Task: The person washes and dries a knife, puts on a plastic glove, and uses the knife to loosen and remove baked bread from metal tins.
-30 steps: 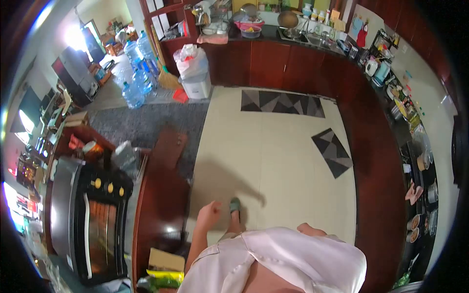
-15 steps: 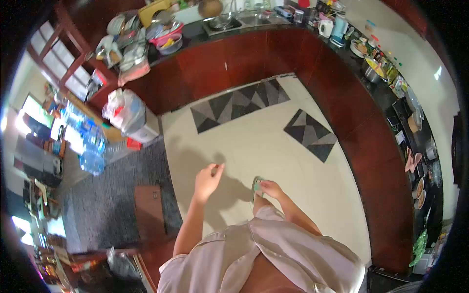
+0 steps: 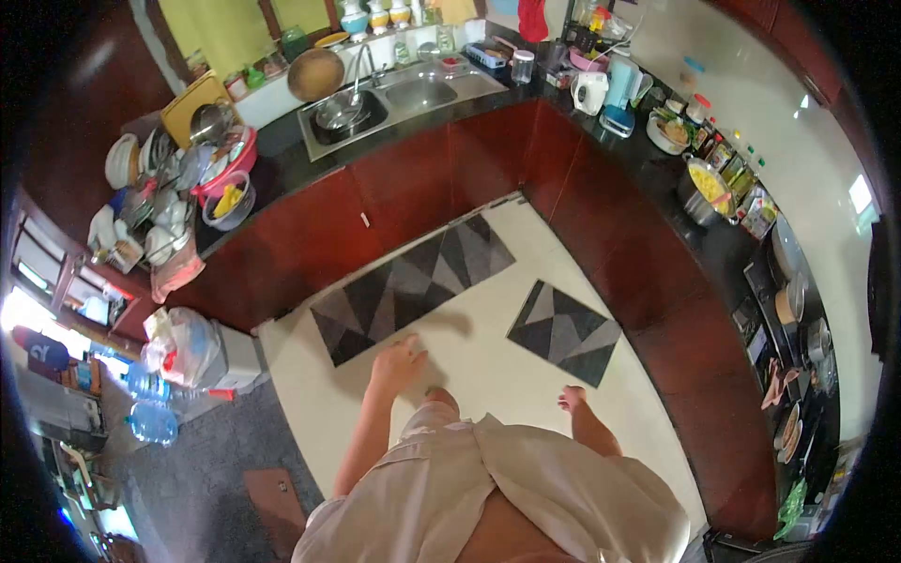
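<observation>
My left hand (image 3: pixel 398 366) hangs in front of my body over the pale tiled floor, near the long patterned mat (image 3: pixel 413 286). Its fingers are loosely bent and somewhat apart, with nothing in them. My right hand (image 3: pixel 572 401) hangs lower to the right, just below the small patterned mat (image 3: pixel 563 332). Its fingers are partly curled, and no object shows in them. Neither hand touches the counter or anything on it.
Ahead is a double sink (image 3: pixel 420 94) in a black counter. Stacked dishes (image 3: pixel 160 197) and a basin (image 3: pixel 230 202) stand to its left. Along the right counter are a white kettle (image 3: pixel 589 92) and a pot of yellow food (image 3: pixel 706 192). A bagged bin (image 3: pixel 192 347) stands left.
I have moved forward, so the sink, counters and mats appear nearer. My right hand has swung outward to the right; my left hand hangs slightly lower in view. Nothing was picked up.
</observation>
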The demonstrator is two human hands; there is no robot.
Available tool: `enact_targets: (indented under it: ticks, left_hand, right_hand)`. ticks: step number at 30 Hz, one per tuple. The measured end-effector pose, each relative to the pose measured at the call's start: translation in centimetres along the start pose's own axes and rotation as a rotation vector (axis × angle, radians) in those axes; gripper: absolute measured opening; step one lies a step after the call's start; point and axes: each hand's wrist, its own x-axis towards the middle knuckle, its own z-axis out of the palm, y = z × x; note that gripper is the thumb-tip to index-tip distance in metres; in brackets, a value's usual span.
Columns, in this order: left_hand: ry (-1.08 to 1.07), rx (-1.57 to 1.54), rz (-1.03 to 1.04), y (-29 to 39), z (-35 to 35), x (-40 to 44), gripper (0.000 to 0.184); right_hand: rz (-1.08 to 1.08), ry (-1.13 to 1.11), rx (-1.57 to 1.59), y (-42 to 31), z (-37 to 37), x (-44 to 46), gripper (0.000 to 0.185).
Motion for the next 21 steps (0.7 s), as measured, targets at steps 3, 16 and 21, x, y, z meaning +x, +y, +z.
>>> enact_targets:
  ticks: [3,16,21]
  left_hand:
    - [-0.044,-0.005,0.004,-0.8,-1.4,8.4,0.047]
    - [0.104,-0.09,0.355,6.2,-13.1,45.2,0.042]
    - [0.03,-0.282,0.346,6.5,-12.8,53.0,0.043]
  right_hand:
    - [-0.121,-0.115,0.088,-7.8,5.8,3.1,0.023]
    - [-0.329,-0.383,0.266,-45.2,12.9,16.1,0.025]
    - [-0.919,-0.233,0.415,-76.2,10.4,11.7,0.019]
